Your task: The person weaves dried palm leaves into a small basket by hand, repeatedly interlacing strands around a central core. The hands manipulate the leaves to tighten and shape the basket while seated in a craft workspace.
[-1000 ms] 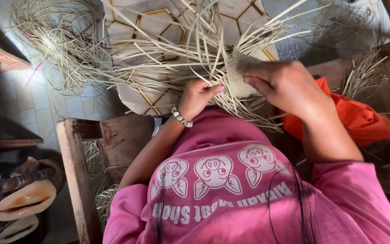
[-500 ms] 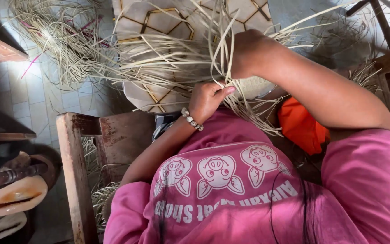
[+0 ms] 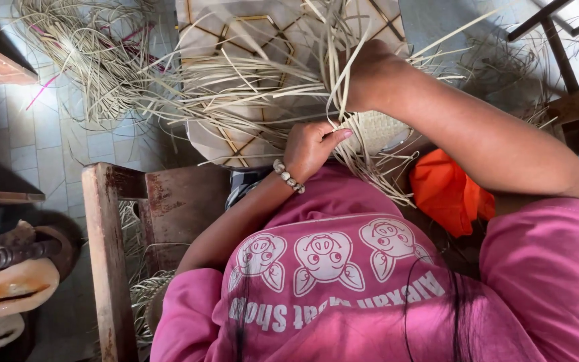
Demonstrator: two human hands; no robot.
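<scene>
Pink short-sleeved shirt [image 3: 343, 295] with three white cartoon pig faces, pale beaded bracelet [image 3: 289, 176] on left wrist

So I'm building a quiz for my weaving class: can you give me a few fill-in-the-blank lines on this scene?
1. The left hand pinches pale straw strips and wears a beaded ____ at the wrist.
2. The right hand grips the strips ____ the left hand in the picture.
3. The crumpled cloth under the right arm is ____.

Missing words: bracelet; above; orange
</scene>
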